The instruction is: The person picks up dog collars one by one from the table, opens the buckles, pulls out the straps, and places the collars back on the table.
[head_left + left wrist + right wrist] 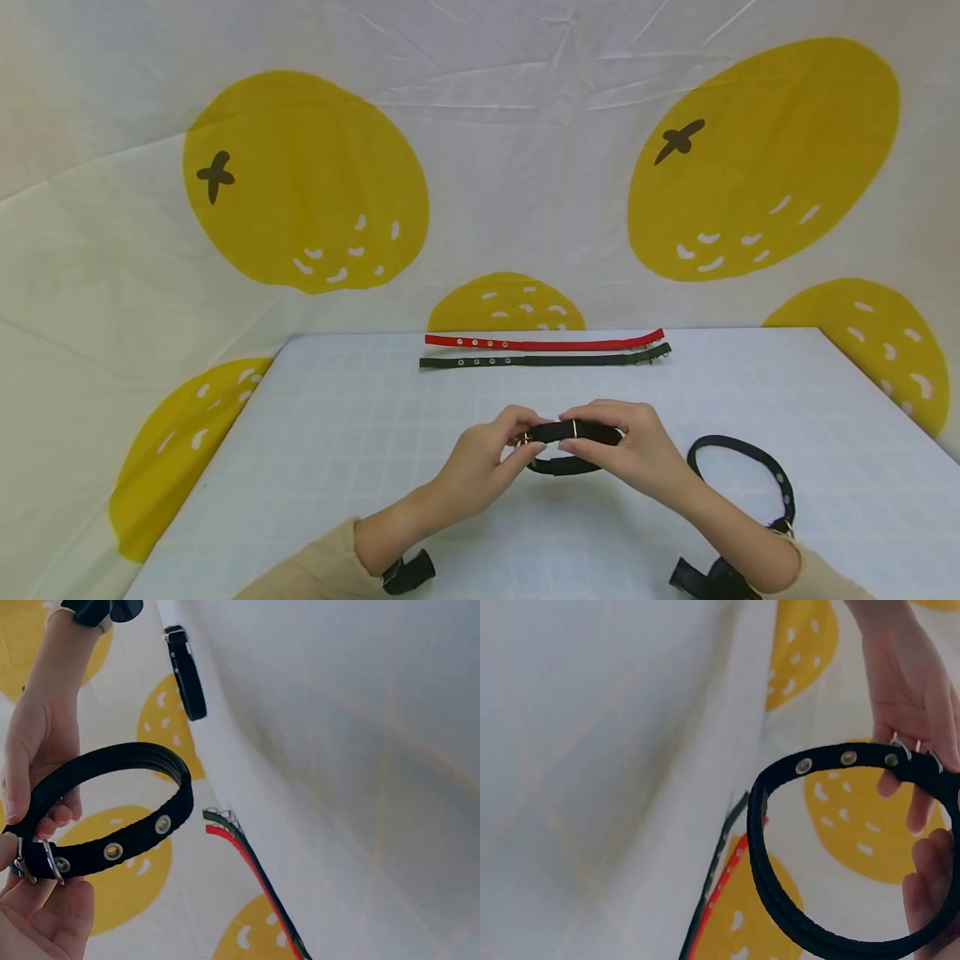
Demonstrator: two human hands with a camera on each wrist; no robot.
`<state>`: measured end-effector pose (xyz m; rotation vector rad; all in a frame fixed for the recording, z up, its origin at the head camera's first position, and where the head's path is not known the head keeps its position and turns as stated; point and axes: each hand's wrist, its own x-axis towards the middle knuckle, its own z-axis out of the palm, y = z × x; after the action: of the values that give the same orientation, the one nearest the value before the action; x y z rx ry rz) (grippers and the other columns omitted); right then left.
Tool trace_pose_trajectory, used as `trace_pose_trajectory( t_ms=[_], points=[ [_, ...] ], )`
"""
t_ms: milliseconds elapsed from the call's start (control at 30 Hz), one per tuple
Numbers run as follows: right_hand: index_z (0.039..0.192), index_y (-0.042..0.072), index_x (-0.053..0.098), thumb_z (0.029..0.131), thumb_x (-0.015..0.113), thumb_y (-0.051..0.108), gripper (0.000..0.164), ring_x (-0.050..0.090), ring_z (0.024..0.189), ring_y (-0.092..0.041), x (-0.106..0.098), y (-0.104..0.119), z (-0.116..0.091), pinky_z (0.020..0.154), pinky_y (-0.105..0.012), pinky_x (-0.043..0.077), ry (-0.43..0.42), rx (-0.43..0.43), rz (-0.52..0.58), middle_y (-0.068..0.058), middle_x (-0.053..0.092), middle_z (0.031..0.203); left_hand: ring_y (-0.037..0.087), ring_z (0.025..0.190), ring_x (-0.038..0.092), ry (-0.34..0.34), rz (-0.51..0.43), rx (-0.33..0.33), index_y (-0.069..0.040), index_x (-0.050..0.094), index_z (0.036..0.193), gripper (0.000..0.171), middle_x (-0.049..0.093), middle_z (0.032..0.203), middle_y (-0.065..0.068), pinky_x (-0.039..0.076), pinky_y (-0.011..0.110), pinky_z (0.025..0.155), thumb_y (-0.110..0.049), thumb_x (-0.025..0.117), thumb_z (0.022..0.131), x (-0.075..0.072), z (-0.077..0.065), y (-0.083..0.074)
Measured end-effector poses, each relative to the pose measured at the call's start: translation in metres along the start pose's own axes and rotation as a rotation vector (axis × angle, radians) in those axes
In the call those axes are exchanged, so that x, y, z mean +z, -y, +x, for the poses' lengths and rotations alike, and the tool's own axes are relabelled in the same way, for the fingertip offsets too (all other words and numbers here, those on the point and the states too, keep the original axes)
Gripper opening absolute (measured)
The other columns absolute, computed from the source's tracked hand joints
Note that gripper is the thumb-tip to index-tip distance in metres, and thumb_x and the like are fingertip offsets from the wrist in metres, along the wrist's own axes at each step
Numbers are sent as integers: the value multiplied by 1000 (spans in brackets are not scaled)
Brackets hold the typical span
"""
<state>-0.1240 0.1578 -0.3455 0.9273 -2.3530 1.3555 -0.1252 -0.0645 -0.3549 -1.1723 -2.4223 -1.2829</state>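
Observation:
A black collar [555, 432], buckled into a loop, is held up over the table between both hands. My left hand [476, 471] pinches its buckle end between thumb and fingers. My right hand [637, 446] grips the opposite part of the band, thumb below and fingers above. In the left wrist view, metal eyelets, a buckle [24, 862] and a metal ring show on the collar [139, 839]. The right wrist view shows the band [761, 862] as a wide round loop, its metal fittings beside the left hand's fingers.
Another looped black collar [742, 447] lies on the table right of my right hand. Toward the back edge, a red collar [555, 345] and a dark green collar [555, 361] lie straight, side by side. A patterned white cloth [525, 183] hangs behind the table.

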Motion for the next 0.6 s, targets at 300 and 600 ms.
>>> trace_pose_trajectory(
  t_ms=[300,600],
  points=[
    [101,10,70,77,76,8,24,63,75,-12,1,8,-1,58,-28,54,-5,-5,66,2,69,92,9,91,60,-31,-170,-23,-9,47,114,22,65,113,2,51,23,77,-17,55,95,0,-9,-5],
    [101,8,70,79,74,7,22,64,76,-14,0,22,-1,61,-29,55,12,62,131,-1,69,94,10,83,60,-83,-174,54,-5,43,110,17,68,104,7,52,24,73,-8,51,96,0,-15,-9]
  ],
)
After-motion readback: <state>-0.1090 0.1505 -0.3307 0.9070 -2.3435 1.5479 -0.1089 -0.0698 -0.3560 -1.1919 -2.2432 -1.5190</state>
